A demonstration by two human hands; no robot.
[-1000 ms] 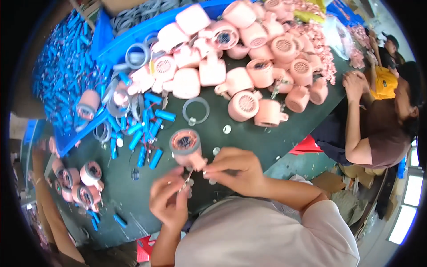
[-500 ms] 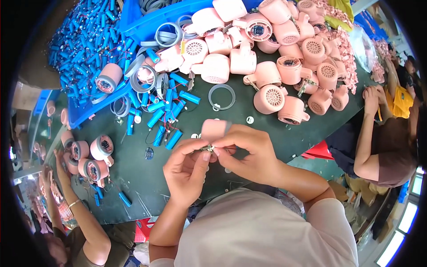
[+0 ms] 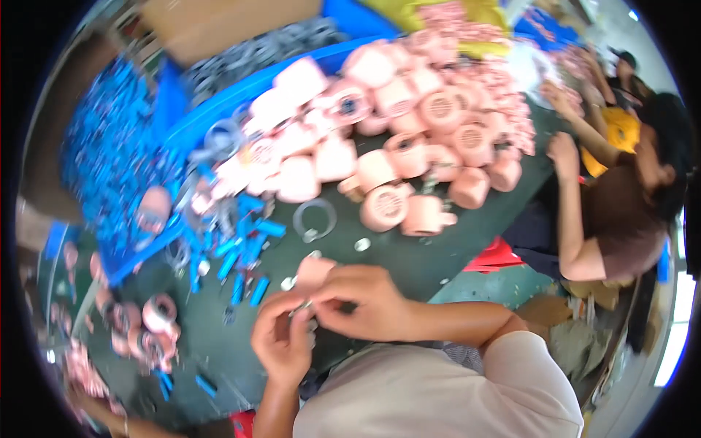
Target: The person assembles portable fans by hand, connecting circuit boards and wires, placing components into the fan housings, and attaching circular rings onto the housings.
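Note:
Over the near part of the table my two hands meet, thumbs and fingers pinched together. Between the fingertips is a small greenish-metallic part (image 3: 304, 306), blurred, perhaps a circuit board. My left hand (image 3: 283, 339) is closed on it from the left, its fingers curled. From the right, my right hand (image 3: 369, 303) pinches at the same part. A pink cup-shaped housing (image 3: 315, 272) shows just beyond the right fingers; whether they hold it I cannot tell. Near it on the table lie small white discs (image 3: 289, 283) and a clear grey ring (image 3: 315, 220).
Pink housings (image 3: 385, 208) are heaped at the far side. Blue cylindrical cells (image 3: 232, 259) with wires lie left of my hands, more in a blue bin (image 3: 120, 266). Grey rings (image 3: 255, 55) fill another bin. Co-workers' arms (image 3: 572, 197) show right and lower left.
The view has swung, so the table and heaps shift in the picture and blur. My hands keep the same pinch around the small part. The co-worker's arm at left has dropped lower.

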